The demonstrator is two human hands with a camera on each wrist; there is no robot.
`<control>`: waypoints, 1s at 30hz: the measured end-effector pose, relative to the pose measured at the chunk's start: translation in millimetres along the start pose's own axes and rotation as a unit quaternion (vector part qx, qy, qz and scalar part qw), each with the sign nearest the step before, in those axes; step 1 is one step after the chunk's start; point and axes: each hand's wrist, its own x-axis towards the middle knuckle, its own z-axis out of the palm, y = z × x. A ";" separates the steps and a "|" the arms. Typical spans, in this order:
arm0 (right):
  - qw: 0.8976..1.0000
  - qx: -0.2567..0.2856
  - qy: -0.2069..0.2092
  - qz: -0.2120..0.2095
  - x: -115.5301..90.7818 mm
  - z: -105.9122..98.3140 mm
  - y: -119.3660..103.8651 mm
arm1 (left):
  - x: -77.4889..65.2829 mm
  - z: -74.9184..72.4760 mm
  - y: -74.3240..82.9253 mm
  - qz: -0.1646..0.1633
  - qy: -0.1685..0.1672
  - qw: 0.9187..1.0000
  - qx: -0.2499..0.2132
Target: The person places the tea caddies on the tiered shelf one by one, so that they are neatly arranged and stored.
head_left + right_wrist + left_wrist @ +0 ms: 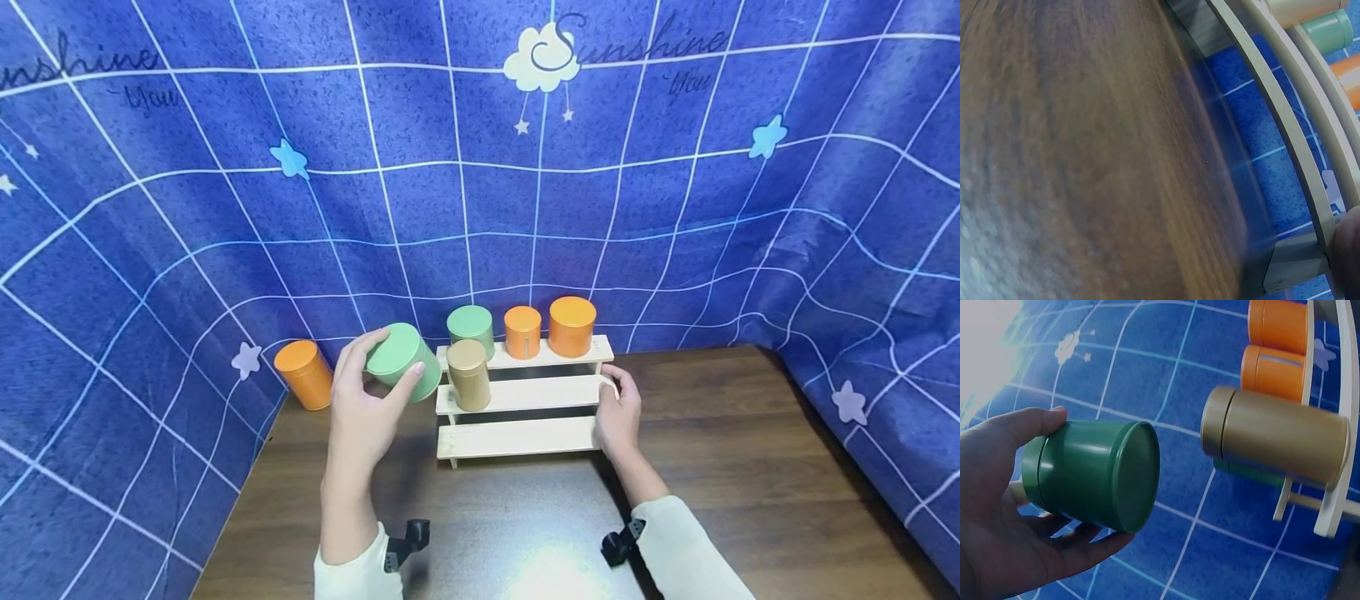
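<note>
Three canisters (522, 333) top the rack (546, 390); one (470, 377) stands mid-tier; another (306, 377), left, seemingly rests on the table (720, 433).

I see a brown wood-grain bench (720, 433), glare (543, 575) bright on its near part, carrying a pale three-tier shelf (517, 437) and, near the far left corner, a tall orange canister (306, 379). Along the shelf's top tier (602, 346) I count, left to right, a green canister (472, 329), a narrow orange canister (522, 333) and a wide orange canister (572, 329); on the middle tier (543, 392), a gold canister (469, 379) stands upright toward the left end.
</note>
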 end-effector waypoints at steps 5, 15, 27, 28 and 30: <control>1.000 -0.004 0.000 -0.001 -2.8 0.2 -3.0 | -3.6 7.1 7.0 0.025 -0.026 0.999 -0.016; 1.000 0.009 0.001 0.008 1.5 1.2 1.4 | -7.9 23.7 14.3 0.072 -0.064 0.995 -0.010; 1.000 -0.011 0.007 0.003 2.5 0.9 -1.3 | -13.5 42.4 25.2 0.088 -0.119 0.989 -0.021; 1.000 -0.009 0.006 0.003 2.0 0.9 -0.8 | -14.3 43.9 25.2 0.087 -0.122 0.988 -0.022; 1.000 -0.007 0.005 0.005 1.1 0.8 1.1 | -16.1 47.2 25.2 0.086 -0.126 0.988 -0.023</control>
